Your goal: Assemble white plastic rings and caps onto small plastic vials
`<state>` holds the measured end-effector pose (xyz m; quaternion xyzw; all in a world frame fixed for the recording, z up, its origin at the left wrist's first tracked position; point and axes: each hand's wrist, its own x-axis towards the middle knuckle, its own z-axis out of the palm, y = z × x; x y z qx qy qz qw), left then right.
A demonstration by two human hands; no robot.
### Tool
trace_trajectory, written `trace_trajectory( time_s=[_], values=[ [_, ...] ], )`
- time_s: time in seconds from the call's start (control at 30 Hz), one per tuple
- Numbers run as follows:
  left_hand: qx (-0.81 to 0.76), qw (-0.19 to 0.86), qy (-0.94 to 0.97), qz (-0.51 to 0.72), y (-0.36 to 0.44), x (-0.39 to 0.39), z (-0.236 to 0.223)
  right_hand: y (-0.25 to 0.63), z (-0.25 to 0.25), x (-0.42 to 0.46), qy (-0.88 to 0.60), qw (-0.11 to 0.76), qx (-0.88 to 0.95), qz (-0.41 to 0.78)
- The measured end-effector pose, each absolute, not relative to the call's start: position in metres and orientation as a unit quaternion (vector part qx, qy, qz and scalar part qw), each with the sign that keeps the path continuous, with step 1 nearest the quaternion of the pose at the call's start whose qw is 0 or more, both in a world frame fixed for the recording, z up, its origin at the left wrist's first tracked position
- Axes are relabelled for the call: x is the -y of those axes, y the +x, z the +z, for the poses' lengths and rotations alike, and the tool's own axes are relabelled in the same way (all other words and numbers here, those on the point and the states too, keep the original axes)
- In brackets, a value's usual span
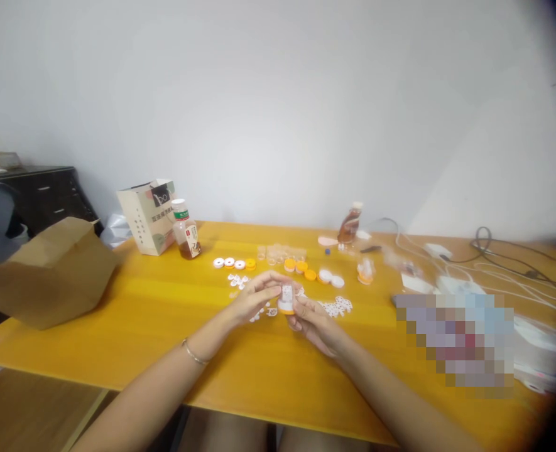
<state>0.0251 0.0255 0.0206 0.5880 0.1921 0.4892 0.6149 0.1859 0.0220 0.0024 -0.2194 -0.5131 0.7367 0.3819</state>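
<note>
Both hands meet on one small piece: a clear plastic cup with white contents and a white-and-orange round base [286, 304]. The left hand [261, 294] grips its upper part with fingers and thumb, while the right hand [311, 321] pinches it low by the base. The piece sits between the fingertips, raised a little toward the wearer and roughly upright; whether its base is fully seated I cannot tell.

The likeliest trouble is a slip: the fingertips cover little of the smooth plastic, so an uneven squeeze or twist could tip the cup and, if the base is loose, part the two and spill the contents.

A dropped piece could scatter the small flat white plastic cut-outs [338, 307] just beyond the right hand, or the similar small white plastic bits [238, 282] beyond the left. A careless forward reach by either hand might also knock the row of round white and orange rings [240, 265], the clear empty-looking plastic cups [282, 253] or the orange and white round discs [310, 275] farther out.
</note>
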Motion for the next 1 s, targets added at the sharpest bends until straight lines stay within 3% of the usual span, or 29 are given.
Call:
trace_trajectory(
  time_s=[0.2,0.4,0.5,0.7,1.0],
  values=[
    [-0.275,0.549,0.594,0.52,0.028,-0.033,0.011,0.186,0.002,-0.023,-0.251,0.389,0.546,0.699],
    [-0.197,0.638,0.573,0.475,0.028,-0.024,0.013,0.184,-0.004,-0.018,-0.169,0.352,0.517,0.762],
    [-0.182,0.66,0.57,0.454,0.028,-0.022,0.015,0.183,-0.002,-0.018,-0.192,0.369,0.533,0.737],
    [-0.3,0.516,0.62,0.509,0.029,-0.029,0.012,0.184,0.004,-0.025,-0.297,0.388,0.633,0.601],
    [-0.188,0.677,0.554,0.446,0.029,-0.023,0.012,0.183,-0.006,-0.017,-0.147,0.337,0.493,0.788]
  ],
)
